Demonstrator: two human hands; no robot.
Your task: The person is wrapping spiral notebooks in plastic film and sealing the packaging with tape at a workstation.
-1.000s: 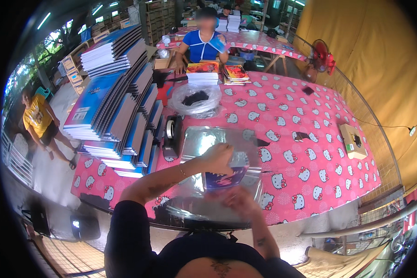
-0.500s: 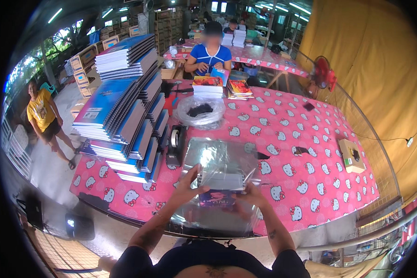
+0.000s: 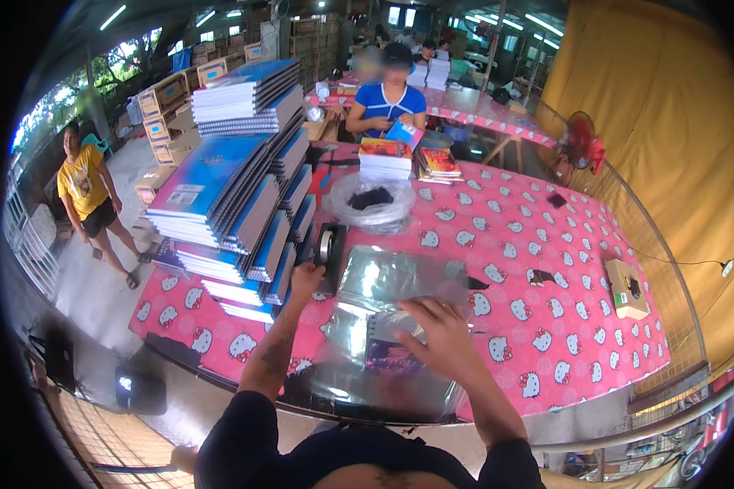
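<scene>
A spiral notebook point(image 3: 390, 352) with a dark purple cover lies under clear plastic film point(image 3: 383, 277) at the table's near edge. My right hand point(image 3: 440, 334) rests over the film, fingers spread, above the notebook's right part. To the left, my left hand point(image 3: 306, 281) is at the near end of a black tape dispenser point(image 3: 329, 259). Its fingers look closed there, but anything between them is too small to make out. A tall stack of blue spiral notebooks point(image 3: 220, 183) rises just beyond my left hand.
On the pink patterned table point(image 3: 538, 314) are a plastic bag ring point(image 3: 371, 208), stacked books point(image 3: 386, 159) and a small cardboard box point(image 3: 626, 289). Across it sits a co-worker point(image 3: 390, 102) holding a blue book. Another person point(image 3: 90, 187) stands at left. A red fan point(image 3: 583, 143) is at right.
My left hand has left the notebook and moved to the tape dispenser. My right hand has shifted onto the film, which now lies flatter over the notebook. The view has shifted slightly.
</scene>
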